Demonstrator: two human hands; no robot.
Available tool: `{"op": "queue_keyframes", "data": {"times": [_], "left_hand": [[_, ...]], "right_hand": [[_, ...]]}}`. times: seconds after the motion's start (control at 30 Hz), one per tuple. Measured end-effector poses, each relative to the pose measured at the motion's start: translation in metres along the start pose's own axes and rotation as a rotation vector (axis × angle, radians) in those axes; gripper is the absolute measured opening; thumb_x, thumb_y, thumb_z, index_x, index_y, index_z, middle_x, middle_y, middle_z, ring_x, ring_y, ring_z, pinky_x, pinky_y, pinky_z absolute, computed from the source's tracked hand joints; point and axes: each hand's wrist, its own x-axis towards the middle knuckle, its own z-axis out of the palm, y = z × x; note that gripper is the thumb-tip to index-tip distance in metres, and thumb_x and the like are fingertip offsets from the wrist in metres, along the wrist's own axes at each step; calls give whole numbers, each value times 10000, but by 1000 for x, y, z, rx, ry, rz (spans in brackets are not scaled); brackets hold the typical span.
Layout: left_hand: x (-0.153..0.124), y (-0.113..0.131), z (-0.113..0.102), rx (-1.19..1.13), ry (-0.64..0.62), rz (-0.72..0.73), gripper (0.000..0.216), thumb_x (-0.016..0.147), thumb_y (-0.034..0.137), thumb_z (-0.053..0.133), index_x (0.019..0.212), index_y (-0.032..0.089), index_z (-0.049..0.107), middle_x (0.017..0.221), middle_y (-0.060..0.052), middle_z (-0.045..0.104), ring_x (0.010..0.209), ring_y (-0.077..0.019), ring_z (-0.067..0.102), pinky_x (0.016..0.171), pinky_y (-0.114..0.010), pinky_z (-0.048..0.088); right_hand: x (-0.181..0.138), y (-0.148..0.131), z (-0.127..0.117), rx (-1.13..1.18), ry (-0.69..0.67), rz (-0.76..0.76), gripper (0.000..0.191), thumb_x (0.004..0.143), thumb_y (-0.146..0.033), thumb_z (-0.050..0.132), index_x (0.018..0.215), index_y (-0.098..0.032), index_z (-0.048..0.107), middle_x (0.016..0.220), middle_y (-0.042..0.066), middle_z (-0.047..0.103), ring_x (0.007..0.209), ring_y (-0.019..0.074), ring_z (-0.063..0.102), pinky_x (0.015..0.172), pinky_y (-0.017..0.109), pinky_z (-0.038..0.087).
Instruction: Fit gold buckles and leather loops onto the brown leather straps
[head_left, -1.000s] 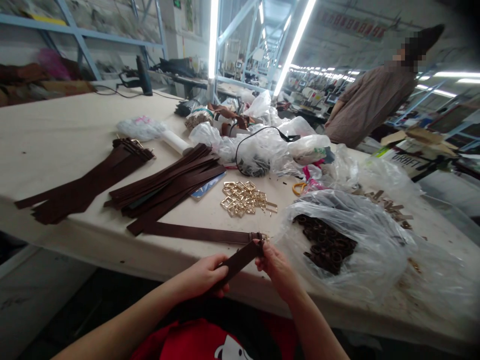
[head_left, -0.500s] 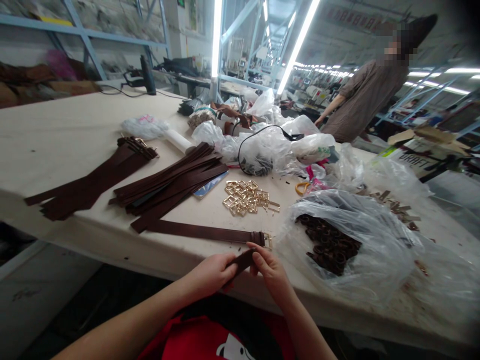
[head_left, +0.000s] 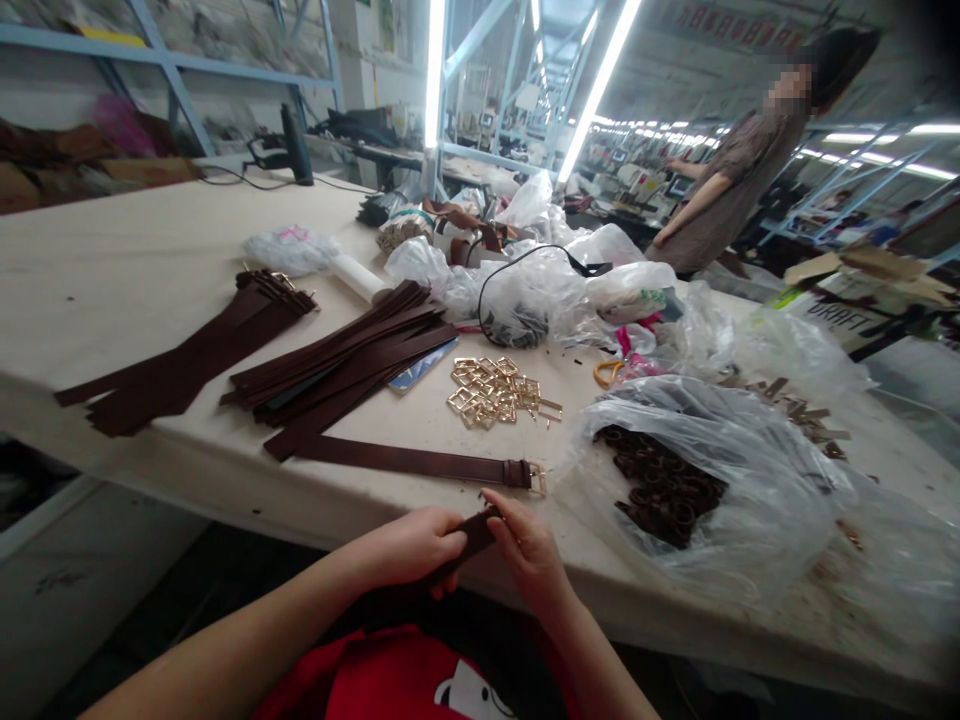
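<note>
Both my hands hold a dark brown leather strap [head_left: 474, 532] at the near table edge. My left hand [head_left: 409, 548] is wrapped round it lower down, and my right hand [head_left: 529, 548] pinches its upper end. Just beyond them a finished brown belt [head_left: 405, 462] lies flat with a gold buckle [head_left: 536, 479] at its right end. A heap of gold buckles [head_left: 495, 391] sits further back. A clear plastic bag [head_left: 750, 470] to the right holds several small brown leather loops [head_left: 664, 492].
Two stacks of brown straps [head_left: 337, 365] [head_left: 187, 360] lie to the left on the beige table [head_left: 112, 270]. Plastic bags [head_left: 547, 290] and a black cable clutter the middle. A person in a brown top [head_left: 712, 210] stands at the far right.
The strap's free end has come down from the belt's buckle toward me, and both hands have drawn closer together. The person at the far right has turned and reached out an arm.
</note>
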Motion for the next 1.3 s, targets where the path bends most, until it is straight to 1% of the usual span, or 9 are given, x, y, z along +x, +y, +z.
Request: {"op": "queue_keyframes", "data": {"times": [0.23,0.37,0.47,0.57,0.63,0.7,0.83,1.03,1.3], "left_hand": [[-4,6,-4,35,123,239,246,783,268,455,974,161,567,758,-10,602,651,-136,557,595,-219,431],[-11,1,-11,-97,-57,165,570,748,219,512,1291,237,341,755,7,612,643,-147,574,594,-241,448],[-9,-1,-13,-162,15,100,591,820,350,446,1352,245,211,629,33,568,506,-139,536,491,-238,427],[-2,-1,-17,-173,109,135,580,789,483,481,1266,188,333,653,19,564,507,-137,524,458,-230,419],[2,-2,-22,-179,141,148,477,777,537,464,1062,155,455,606,22,546,488,-128,513,442,-222,417],[4,-4,-28,-187,176,137,419,783,566,429,893,163,457,549,34,526,458,-121,508,425,-211,404],[4,-11,-34,-213,240,152,395,785,567,425,816,173,421,561,38,539,456,-111,519,442,-205,394],[1,-19,-29,-273,217,143,399,780,564,429,848,171,410,571,37,542,480,-110,517,474,-219,413],[-6,-13,-30,-287,182,126,415,762,572,451,844,168,408,594,34,538,503,-111,513,489,-222,398]], "right_hand": [[8,0,8,522,200,313,264,744,-439,593,845,-195,608,595,-36,529,460,68,402,438,190,315],[7,3,17,685,312,399,267,662,-408,687,782,-188,598,673,-19,581,488,65,425,455,190,333],[3,2,35,688,201,415,330,659,-425,682,886,-200,597,696,-16,605,498,78,464,464,200,351],[2,0,44,544,-3,336,353,711,-450,620,944,-188,585,643,-17,602,498,98,493,478,218,362],[9,-1,34,337,-36,245,318,750,-451,568,900,-170,588,655,-4,605,521,110,509,502,231,387],[27,-2,12,14,13,151,300,797,-431,502,906,-164,583,734,24,625,589,130,542,558,251,430],[84,1,-41,-774,160,86,286,859,-281,397,1063,-145,546,1031,97,610,909,176,569,789,283,431],[147,23,-76,-1040,176,275,260,804,-112,411,989,-65,588,1056,244,565,976,280,559,806,382,391],[148,14,-84,-992,108,303,127,758,-136,487,783,-102,607,896,184,623,922,265,571,785,353,378]]}}
